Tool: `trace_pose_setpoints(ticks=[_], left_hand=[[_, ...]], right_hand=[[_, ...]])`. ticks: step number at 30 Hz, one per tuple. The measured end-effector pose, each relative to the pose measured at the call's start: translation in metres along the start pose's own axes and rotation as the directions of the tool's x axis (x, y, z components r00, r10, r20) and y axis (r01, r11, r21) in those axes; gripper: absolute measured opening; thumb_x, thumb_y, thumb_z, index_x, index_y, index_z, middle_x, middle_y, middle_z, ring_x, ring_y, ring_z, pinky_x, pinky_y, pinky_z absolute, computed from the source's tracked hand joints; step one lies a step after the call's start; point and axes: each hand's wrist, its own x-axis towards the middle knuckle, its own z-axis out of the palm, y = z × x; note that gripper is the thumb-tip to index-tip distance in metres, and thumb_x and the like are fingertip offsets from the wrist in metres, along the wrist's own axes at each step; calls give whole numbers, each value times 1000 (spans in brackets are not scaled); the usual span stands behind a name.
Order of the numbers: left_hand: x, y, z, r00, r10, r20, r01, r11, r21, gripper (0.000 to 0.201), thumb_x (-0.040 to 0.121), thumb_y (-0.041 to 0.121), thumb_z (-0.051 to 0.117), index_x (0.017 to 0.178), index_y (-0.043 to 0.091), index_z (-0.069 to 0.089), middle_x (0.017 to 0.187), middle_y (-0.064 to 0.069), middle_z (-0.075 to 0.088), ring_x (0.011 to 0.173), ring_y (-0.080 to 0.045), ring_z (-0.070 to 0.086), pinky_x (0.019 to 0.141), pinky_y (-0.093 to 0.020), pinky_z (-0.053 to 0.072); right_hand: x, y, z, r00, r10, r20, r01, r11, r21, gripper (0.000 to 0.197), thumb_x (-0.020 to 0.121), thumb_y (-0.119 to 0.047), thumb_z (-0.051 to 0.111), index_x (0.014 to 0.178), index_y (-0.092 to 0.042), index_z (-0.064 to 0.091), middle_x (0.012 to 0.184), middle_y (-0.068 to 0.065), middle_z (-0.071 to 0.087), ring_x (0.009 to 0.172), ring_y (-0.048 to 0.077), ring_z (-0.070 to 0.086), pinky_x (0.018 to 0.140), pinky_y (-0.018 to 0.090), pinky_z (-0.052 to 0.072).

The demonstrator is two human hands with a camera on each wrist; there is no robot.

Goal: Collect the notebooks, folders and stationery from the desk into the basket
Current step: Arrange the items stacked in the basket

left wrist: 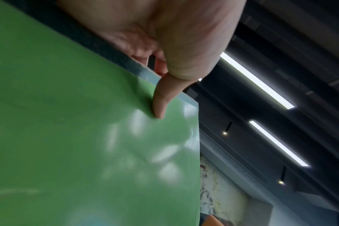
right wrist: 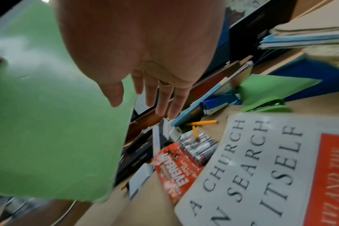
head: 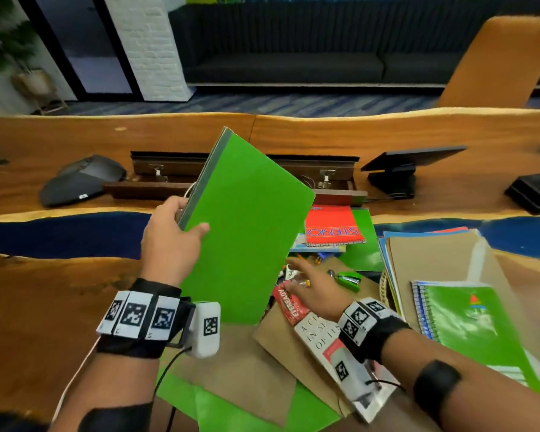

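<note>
A green notebook [head: 247,232] with a dark spine is raised and tilted above the desk. My left hand [head: 187,218] grips its spine edge, thumb [left wrist: 159,107] on the cover [left wrist: 87,137]. My right hand [head: 306,282] hovers open, fingers [right wrist: 161,104] spread and holding nothing, over a red battery pack [head: 289,304] and a white book [head: 318,335]. Beside them lie a green stapler [head: 349,280], a blue stapler [right wrist: 219,105], pencils [right wrist: 201,122] and a red steno pad [head: 332,227]. At the right, a woven basket rim [head: 384,285] shows under a stack of brown folders [head: 434,260] and a green spiral notebook [head: 468,322].
Brown envelopes [head: 237,369] and green sheets lie near the desk's front edge. Further back are a grey conference phone [head: 81,179], an open cable tray [head: 337,179], a tablet on a stand [head: 399,169] and a black box [head: 533,191]. A tan chair [head: 496,60] stands beyond the desk.
</note>
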Motion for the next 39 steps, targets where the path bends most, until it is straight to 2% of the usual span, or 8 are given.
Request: trace_pose_setpoints(ticks=[6, 11, 13, 15, 18, 25, 31, 39], left_hand=[[-7, 37, 45, 995, 46, 92, -22, 969, -245, 23, 89, 12, 68, 106, 21, 55, 92, 15, 54, 91, -15, 50, 78, -30, 38], [-32, 49, 92, 974, 62, 219, 20, 935, -355, 31, 94, -5, 52, 113, 19, 53, 99, 10, 56, 92, -12, 51, 72, -16, 42], [-44, 47, 110, 949, 58, 311, 57, 935, -349, 44, 92, -8, 50, 128, 16, 49, 119, 5, 59, 110, -11, 53, 97, -23, 44], [-56, 46, 127, 914, 64, 400, 68, 949, -307, 64, 94, -7, 49, 150, 17, 30, 152, -2, 40, 140, -17, 36, 119, -36, 24], [-60, 47, 144, 886, 60, 461, 70, 963, -259, 69, 98, -1, 47, 155, 16, 13, 160, -1, 23, 147, -18, 22, 119, -30, 14], [-23, 40, 158, 917, 146, 372, -11, 940, -341, 55, 93, -4, 50, 137, 27, 38, 138, -3, 54, 130, -24, 49, 108, -54, 39], [-17, 11, 159, 945, 81, 318, 30, 943, -331, 57, 91, -4, 51, 135, 30, 38, 138, -5, 54, 131, -30, 48, 107, -57, 39], [-42, -9, 162, 898, -4, 439, 164, 931, -327, 57, 96, -1, 50, 143, 27, 34, 149, -1, 45, 140, -23, 37, 114, -54, 32]], right_hand=[[-13, 14, -34, 971, 157, -182, -116, 969, 216, 69, 99, -28, 50, 155, -25, 9, 143, 10, 46, 130, 22, 47, 107, 39, 40], [-25, 48, -70, 870, 323, -374, -247, 940, 236, 77, 93, -3, 59, 154, -27, 18, 139, 16, 47, 113, 25, 56, 98, 37, 45], [-34, 63, -84, 824, 344, -451, -253, 934, 251, 78, 89, 1, 61, 150, -32, 28, 129, 13, 55, 101, 21, 59, 91, 37, 50], [-46, 75, -100, 795, 329, -510, -229, 941, 249, 77, 86, 5, 60, 146, -36, 35, 113, 4, 61, 92, 20, 62, 79, 31, 53], [-58, 85, -123, 769, 306, -561, -204, 949, 239, 76, 85, 6, 61, 144, -38, 39, 106, 1, 61, 80, 19, 62, 75, 34, 54], [-55, 95, -156, 815, 288, -502, -320, 947, 25, 44, 89, -12, 60, 131, -25, 56, 100, -4, 63, 79, 19, 61, 79, 31, 51], [-43, 114, -152, 817, 445, -366, -544, 806, -234, 40, 91, -19, 56, 131, -22, 54, 126, 6, 58, 111, 26, 59, 94, 35, 48], [-32, 126, -119, 790, 476, -385, -613, 621, -489, 54, 82, -35, 62, 131, -32, 42, 129, 4, 48, 114, 30, 53, 95, 40, 46]])
